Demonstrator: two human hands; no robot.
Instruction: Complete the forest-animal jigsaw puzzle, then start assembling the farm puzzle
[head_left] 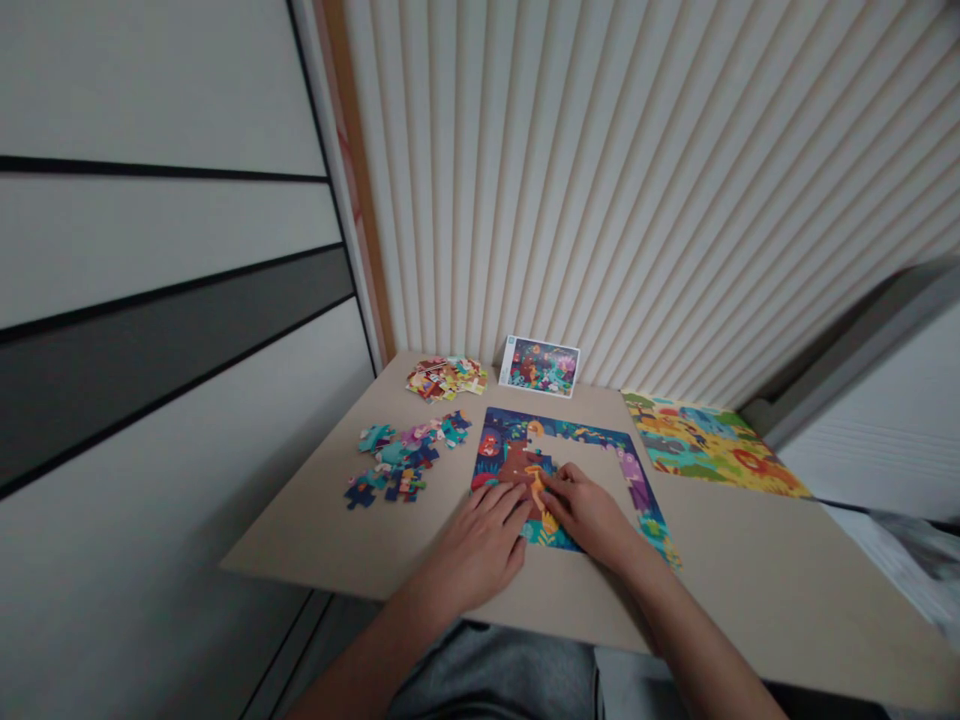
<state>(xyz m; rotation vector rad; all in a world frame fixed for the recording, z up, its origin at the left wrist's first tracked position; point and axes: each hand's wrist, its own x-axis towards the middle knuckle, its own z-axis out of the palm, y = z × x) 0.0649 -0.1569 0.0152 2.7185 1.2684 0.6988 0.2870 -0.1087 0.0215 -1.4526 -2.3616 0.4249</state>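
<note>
One half-built puzzle point(516, 466) lies under the flat left hand point(491, 535) and curled right hand point(589, 508), grip unclear; fitting, the likely step, next wants aligned pressing.

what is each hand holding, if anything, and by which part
The left hand lies partly on the multicoloured, rectangular, unfinished jigsaw puzzle, apparently not gripping it. The right hand is at its inner edge; whether it pinches a piece cannot be told.
</note>
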